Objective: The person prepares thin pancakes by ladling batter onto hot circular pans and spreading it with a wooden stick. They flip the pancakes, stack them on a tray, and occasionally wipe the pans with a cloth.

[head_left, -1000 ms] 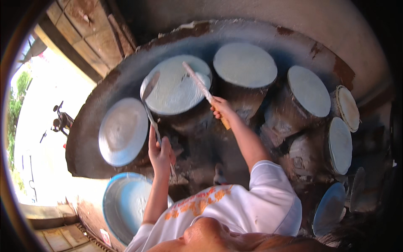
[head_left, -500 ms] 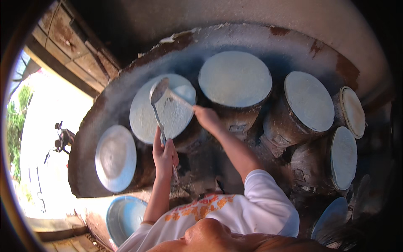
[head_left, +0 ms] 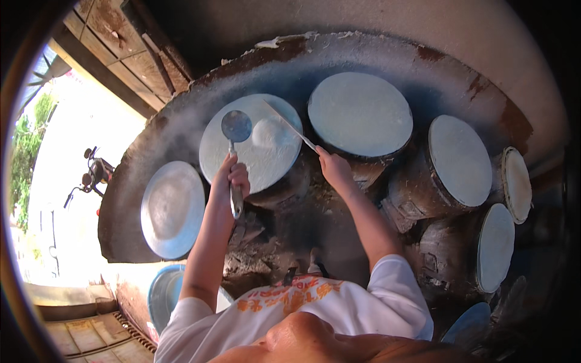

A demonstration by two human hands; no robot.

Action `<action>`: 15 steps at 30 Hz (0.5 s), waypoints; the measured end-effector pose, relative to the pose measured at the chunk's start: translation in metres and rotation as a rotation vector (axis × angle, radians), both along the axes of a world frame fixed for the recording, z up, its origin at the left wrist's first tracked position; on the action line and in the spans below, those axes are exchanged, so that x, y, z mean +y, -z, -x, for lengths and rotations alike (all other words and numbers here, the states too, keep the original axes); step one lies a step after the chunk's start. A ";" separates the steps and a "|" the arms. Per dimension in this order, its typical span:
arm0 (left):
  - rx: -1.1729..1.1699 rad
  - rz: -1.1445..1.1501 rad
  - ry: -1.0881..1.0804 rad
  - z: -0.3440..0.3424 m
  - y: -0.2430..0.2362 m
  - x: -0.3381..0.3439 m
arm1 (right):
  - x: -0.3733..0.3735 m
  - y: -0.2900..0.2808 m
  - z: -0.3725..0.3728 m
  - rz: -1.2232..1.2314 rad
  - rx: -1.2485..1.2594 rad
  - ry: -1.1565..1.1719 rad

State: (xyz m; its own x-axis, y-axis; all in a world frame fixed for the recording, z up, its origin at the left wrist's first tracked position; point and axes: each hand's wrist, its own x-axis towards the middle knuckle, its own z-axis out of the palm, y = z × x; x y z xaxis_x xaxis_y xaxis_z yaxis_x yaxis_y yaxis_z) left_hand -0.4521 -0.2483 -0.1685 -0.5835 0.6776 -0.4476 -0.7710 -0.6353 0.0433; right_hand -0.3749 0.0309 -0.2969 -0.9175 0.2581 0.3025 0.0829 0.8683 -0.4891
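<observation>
My left hand (head_left: 234, 176) is wrapped around the handle of a metal ladle (head_left: 236, 126). The ladle's round bowl hangs over the left part of a round griddle (head_left: 212, 148) coated with white batter. A pale mound (head_left: 270, 132), perhaps batter or a bubble, rises from that coating, right of the ladle. My right hand (head_left: 334, 167) grips a thin, flat spatula (head_left: 289, 124), seen nearly edge-on. Its blade slants up and left across the griddle's right side, beyond the mound; I cannot tell whether it touches the batter.
Several more round griddles on drum-like stoves curve around me, including one at the far left (head_left: 172, 209), a white-coated one (head_left: 360, 113) and others to the right (head_left: 460, 160). A low curved wall (head_left: 387, 45) runs behind them. A blue basin (head_left: 158, 296) stands at lower left.
The ladle and spatula, touching before, are now apart. My left hand has risen and the ladle's bowl has turned; my right hand has shifted right. The whole view has also shifted slightly.
</observation>
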 end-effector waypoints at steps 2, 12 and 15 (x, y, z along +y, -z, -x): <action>-0.044 -0.018 0.003 0.009 0.006 0.003 | -0.011 -0.009 -0.001 0.041 -0.104 -0.171; -0.023 0.156 -0.184 -0.002 0.062 0.019 | -0.094 0.004 -0.067 0.907 -0.300 0.084; -0.070 0.191 -0.422 -0.042 0.074 0.054 | -0.130 0.026 -0.046 0.892 -0.212 -0.089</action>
